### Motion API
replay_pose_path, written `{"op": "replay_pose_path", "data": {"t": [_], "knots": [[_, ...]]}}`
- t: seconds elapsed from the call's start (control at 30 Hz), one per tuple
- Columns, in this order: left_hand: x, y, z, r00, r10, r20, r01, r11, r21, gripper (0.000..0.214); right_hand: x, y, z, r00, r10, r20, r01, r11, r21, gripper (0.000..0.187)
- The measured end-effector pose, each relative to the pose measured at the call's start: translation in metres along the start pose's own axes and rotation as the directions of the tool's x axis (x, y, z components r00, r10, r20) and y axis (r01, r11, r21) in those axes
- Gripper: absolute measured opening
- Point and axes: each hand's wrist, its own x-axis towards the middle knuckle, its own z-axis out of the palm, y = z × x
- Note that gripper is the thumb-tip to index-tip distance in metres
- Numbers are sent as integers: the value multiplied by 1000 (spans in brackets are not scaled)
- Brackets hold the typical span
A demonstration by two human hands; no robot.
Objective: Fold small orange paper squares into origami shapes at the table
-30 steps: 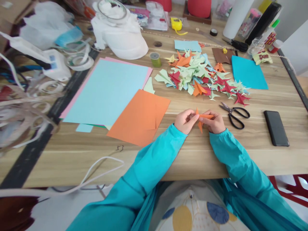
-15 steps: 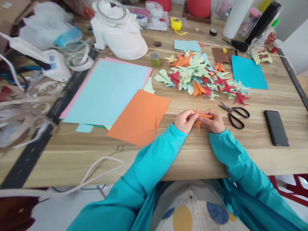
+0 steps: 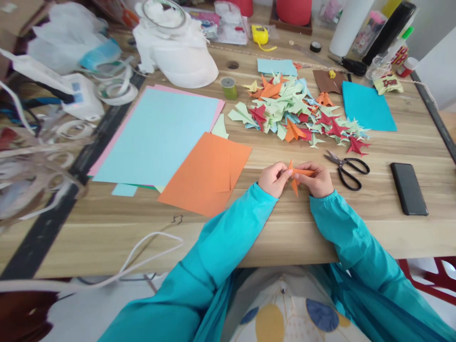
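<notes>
A small folded orange paper piece (image 3: 295,183) is pinched between both hands just above the wooden table (image 3: 285,228). My left hand (image 3: 273,179) grips its left side with closed fingers. My right hand (image 3: 317,180) holds its right side, fingers curled over it. Both arms wear teal sleeves. Left of my hands lies an orange paper sheet (image 3: 206,173). Beyond them is a pile of folded paper shapes (image 3: 299,114) in green, red and orange.
Black scissors (image 3: 347,168) and a black phone (image 3: 408,188) lie right of my hands. A light blue sheet (image 3: 156,135) over a pink one lies to the left, a teal sheet (image 3: 367,108) at the back right. Tape rolls, bags and bottles crowd the far edge.
My fingers have shifted slightly on the orange piece, whose lower tip has swung a little. Everything else is as before.
</notes>
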Motion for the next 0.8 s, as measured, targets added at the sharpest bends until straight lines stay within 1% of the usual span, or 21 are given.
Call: {"op": "replay_pose_path", "data": {"t": [0.07,0.2,0.27,0.4,0.47,0.67,0.73,0.8], "knots": [[0,1,0,1000,-9,6,9,1000,-9,27,0,0,0,1000,-1,7,1,1000,-10,31],[0,2,0,999,30,-16,-30,999,17,29,0,-2,0,1000,-5,24,6,999,-41,32],[0,2,0,1000,-4,-5,4,1000,-26,30,-1,-2,0,1000,-3,22,5,999,-51,32],[0,4,0,990,-131,57,140,974,-177,33,-1,1,-2,999,3,32,-2,1000,-23,33],[1,5,0,984,-158,87,175,957,-230,34,-1,2,-3,999,3,41,-3,1000,-10,32],[3,7,-2,975,-165,150,201,942,-270,37,-1,4,-4,998,-18,57,18,1000,5,31],[3,7,-2,975,-161,153,198,941,-275,37,-1,4,-4,998,-22,59,21,1000,10,30],[3,7,-2,977,-165,132,197,938,-285,37,-1,5,-3,998,-16,54,16,1000,9,29]]}}
